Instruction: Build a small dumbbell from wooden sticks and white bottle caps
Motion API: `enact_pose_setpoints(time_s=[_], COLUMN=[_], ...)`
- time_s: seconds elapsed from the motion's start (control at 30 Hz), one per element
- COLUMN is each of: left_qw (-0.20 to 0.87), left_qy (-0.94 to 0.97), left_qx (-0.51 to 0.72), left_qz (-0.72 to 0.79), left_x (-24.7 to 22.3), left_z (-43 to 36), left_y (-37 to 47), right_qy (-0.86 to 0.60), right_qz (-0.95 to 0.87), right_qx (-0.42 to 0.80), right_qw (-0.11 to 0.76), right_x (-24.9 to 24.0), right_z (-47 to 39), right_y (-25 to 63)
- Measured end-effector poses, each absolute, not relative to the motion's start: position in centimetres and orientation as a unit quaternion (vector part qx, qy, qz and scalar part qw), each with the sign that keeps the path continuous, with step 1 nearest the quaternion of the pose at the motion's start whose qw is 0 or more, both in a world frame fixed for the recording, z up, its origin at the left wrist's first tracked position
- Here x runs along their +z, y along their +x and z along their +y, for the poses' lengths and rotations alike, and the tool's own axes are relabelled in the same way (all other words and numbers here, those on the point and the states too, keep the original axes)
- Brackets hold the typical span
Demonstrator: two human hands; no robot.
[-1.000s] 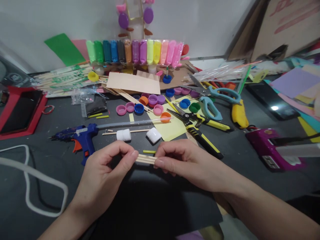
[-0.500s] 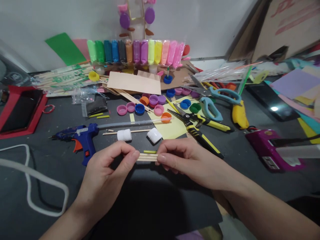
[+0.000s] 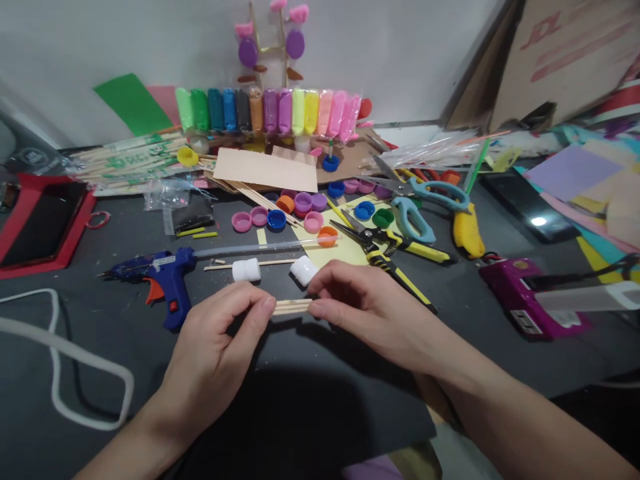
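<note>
Several short wooden sticks [image 3: 293,307] lie side by side, held level between my two hands above the dark table. My left hand [image 3: 220,340] pinches their left ends between thumb and fingers. At the right ends, the thumb and fingers of my right hand [image 3: 357,310] close on them. Just beyond the hands are two white cylindrical pieces [image 3: 247,270], one near each hand, and a thin wooden stick [image 3: 280,263] lies by them. A blue hot glue gun [image 3: 173,280] rests left of my left hand, with a clear glue stick [image 3: 240,249] reaching out from its back.
Coloured bottle caps [image 3: 303,202] lie behind the hands. Yellow-handled cutters [image 3: 395,267], blue scissors [image 3: 415,217] and a yellow utility knife [image 3: 469,231] are to the right. A purple power strip [image 3: 530,300] sits farther right; a white cable [image 3: 90,347] loops at the left. Clay packs [image 3: 270,110] stand behind.
The short yellow piece seen beside the sticks no longer shows behind my right hand. Both hands keep hold of the sticks, and the view has shifted slightly.
</note>
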State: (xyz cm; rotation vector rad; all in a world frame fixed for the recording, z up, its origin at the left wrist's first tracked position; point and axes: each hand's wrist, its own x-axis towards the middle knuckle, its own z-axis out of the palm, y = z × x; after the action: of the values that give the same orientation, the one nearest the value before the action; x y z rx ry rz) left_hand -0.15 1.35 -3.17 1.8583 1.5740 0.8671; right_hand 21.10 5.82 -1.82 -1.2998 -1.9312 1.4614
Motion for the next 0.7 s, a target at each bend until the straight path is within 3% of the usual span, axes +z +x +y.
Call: enact_pose_setpoints(time_s=[0.27,0.57,0.7], left_qw=[0.318,0.276,0.329], left_qy=[0.658,0.764,0.724], left_qx=[0.353,0.381,0.363], left_qz=[0.584,0.441,0.485], left_x=[-2.8,-3.4,-3.0], left_z=[1.1,1.2,1.2], left_y=[-0.1,-1.5,-1.5], right_qy=[-0.408,-0.378,-0.375], right_qz=[-0.618,-0.603,-0.605], right_qx=[0.644,0.673,0.673], right_qw=[0.193,0.200,0.204], right_x=[-1.6,-1.3,-1.1], right_z=[5.8,5.7,5.6], right_y=[20.9,21.2,21.3])
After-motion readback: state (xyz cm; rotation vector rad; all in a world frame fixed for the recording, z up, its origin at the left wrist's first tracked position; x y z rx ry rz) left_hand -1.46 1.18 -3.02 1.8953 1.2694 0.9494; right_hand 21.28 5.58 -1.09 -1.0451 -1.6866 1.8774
